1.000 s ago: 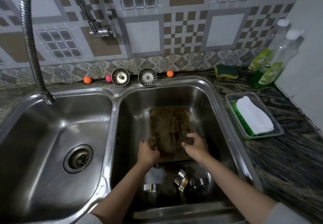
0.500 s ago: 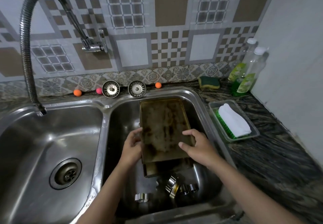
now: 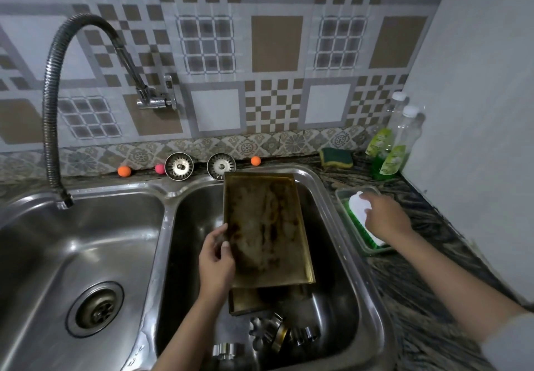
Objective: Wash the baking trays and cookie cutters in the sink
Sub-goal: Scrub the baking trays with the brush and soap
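Since half a second ago your right hand (image 3: 385, 218) has left the tray and gone out over the counter, and the top baking tray (image 3: 265, 229) now stands higher, its far edge near the sink rim. Nearest you, in the right basin (image 3: 344, 298), the cookie cutters (image 3: 277, 331) lie in a loose cluster on the bottom, with one more cutter (image 3: 226, 352) apart to their left. Just beyond them a second baking tray (image 3: 254, 298) lies under the raised one. Your left hand (image 3: 215, 263) grips the top tray's left edge, thumb on the stained face. Your right hand rests on the white-backed green brush (image 3: 359, 211) in the clear dish (image 3: 344, 194) on the counter; you cannot tell whether its fingers have closed round it. Farther back sit two strainers (image 3: 179, 166), a sponge (image 3: 336, 157) and two soap bottles (image 3: 396, 151).
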Demonstrator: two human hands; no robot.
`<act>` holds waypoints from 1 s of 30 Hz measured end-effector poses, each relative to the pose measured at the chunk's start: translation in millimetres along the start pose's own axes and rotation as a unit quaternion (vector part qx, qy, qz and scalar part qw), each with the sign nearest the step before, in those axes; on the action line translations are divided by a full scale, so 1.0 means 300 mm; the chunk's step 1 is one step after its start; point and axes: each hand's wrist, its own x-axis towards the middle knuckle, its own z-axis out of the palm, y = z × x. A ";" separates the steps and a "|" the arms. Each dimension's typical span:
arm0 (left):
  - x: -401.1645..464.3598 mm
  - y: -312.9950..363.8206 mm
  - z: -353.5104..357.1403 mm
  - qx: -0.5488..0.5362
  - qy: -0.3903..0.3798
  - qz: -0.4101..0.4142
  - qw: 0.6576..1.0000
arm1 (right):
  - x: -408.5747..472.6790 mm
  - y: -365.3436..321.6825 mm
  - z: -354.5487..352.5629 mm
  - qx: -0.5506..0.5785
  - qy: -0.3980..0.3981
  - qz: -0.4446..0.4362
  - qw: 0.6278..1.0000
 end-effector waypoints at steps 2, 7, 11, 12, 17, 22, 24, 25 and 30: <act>-0.004 -0.004 0.000 0.002 -0.001 0.001 1.000 | 0.017 -0.001 -0.017 0.015 -0.007 0.012 1.000; -0.001 -0.016 -0.010 0.022 -0.023 0.008 0.999 | 0.011 -0.027 -0.122 0.086 0.066 -0.039 0.993; -0.020 -0.007 0.005 0.022 -0.029 0.016 0.999 | -0.056 -0.141 -0.173 0.164 0.107 -0.117 0.974; -0.027 -0.003 0.015 0.020 -0.031 0.017 0.999 | -0.078 -0.184 -0.164 0.189 0.102 -0.131 0.968; -0.086 0.042 0.080 0.001 -0.023 0.055 0.998 | -0.223 -0.416 0.013 0.205 0.082 -0.235 0.946; -0.132 0.063 0.065 -0.001 0.004 0.072 0.997 | -0.299 -0.505 0.112 0.104 0.058 -0.300 0.947; -0.156 0.062 0.048 -0.003 0.000 0.072 0.997 | -0.228 -0.492 0.090 0.110 0.076 -0.272 0.953; -0.168 0.058 0.047 -0.003 -0.007 0.074 0.997 | -0.178 -0.484 0.069 0.115 0.083 -0.241 0.960; -0.169 0.053 0.071 0.006 0.006 0.080 0.997 | -0.224 -0.539 0.053 0.147 0.066 -0.183 0.970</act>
